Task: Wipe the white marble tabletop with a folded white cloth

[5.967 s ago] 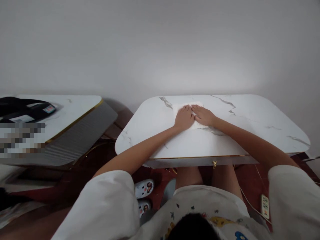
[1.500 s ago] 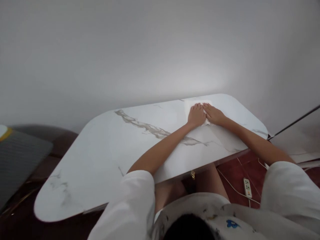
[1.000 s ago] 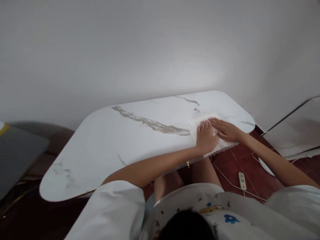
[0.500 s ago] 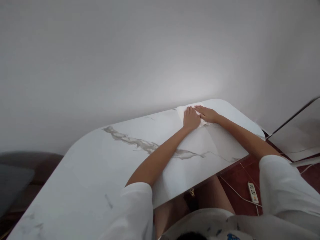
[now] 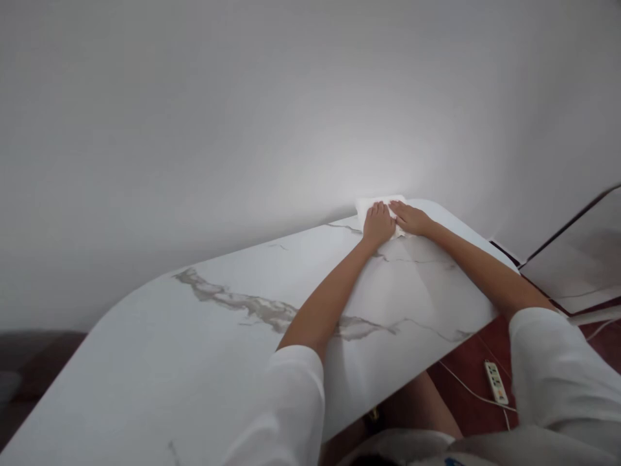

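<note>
A white cloth [image 5: 365, 208], perhaps a wipe, lies at the far edge of the marble-patterned white table [image 5: 218, 349], against the wall. On top of it rests my left hand [image 5: 380, 222], palm down with the fingers laid flat and pointing away from me. My right hand [image 5: 411, 217] presses beside it, its fingers stretched to the left over the cloth's right part. The two hands almost touch. Under the palms, part of the cloth is hidden.
A pale wall [image 5: 291, 116] rises directly behind the table. Below the right side, a power strip [image 5: 495, 383] with a white cord [image 5: 466, 387] lies on the dark red floor [image 5: 480, 414]. Something dark and blurred stands beyond the table's left edge.
Both hands and the cloth have slid slightly to the right along the table's far edge. The cloth's far part now reaches up to the wall. The camera view has shifted a little.
</note>
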The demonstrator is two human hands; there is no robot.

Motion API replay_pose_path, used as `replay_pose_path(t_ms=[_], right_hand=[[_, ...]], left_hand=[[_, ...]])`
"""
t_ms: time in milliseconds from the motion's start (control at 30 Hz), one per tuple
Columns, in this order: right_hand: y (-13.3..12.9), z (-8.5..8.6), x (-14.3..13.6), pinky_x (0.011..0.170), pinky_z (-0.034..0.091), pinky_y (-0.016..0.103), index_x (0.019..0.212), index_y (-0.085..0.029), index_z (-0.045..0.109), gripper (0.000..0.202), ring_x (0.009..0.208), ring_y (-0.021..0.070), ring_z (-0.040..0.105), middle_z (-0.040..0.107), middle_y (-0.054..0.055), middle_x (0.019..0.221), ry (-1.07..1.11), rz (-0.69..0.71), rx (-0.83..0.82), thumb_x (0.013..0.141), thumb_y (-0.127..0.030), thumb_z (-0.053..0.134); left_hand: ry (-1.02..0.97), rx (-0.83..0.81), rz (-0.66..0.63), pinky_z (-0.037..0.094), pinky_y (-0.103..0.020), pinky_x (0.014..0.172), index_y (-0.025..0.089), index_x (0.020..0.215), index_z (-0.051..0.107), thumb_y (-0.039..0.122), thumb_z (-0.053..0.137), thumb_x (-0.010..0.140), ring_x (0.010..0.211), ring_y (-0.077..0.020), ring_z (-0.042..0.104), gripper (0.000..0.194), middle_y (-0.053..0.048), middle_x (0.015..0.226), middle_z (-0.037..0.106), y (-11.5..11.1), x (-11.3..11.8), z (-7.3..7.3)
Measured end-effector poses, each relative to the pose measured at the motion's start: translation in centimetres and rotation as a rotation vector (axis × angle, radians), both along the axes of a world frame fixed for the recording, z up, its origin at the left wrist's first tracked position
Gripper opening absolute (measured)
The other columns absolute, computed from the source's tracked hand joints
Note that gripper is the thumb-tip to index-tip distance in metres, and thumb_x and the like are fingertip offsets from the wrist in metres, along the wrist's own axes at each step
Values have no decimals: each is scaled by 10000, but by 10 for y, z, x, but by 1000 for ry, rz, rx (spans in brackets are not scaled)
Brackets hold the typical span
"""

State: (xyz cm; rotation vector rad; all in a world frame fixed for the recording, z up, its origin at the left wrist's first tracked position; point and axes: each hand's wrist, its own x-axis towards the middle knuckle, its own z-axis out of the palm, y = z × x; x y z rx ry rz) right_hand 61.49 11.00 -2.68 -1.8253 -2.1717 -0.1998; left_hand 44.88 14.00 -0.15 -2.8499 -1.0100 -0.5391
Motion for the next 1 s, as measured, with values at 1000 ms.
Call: replay_pose_path(t_ms=[1000], right_hand=[[-170, 18, 21, 1143, 280, 454, 1455, -200, 350, 569, 1393, 213, 296, 314, 7, 1516, 68, 107, -163, 892, -282, 342]], left_hand=[[-142, -274, 46, 215, -359, 1152, -20, 1391, 370, 205, 299, 907, 1393, -257, 285, 538, -160, 1478, 375, -184, 10, 9]])
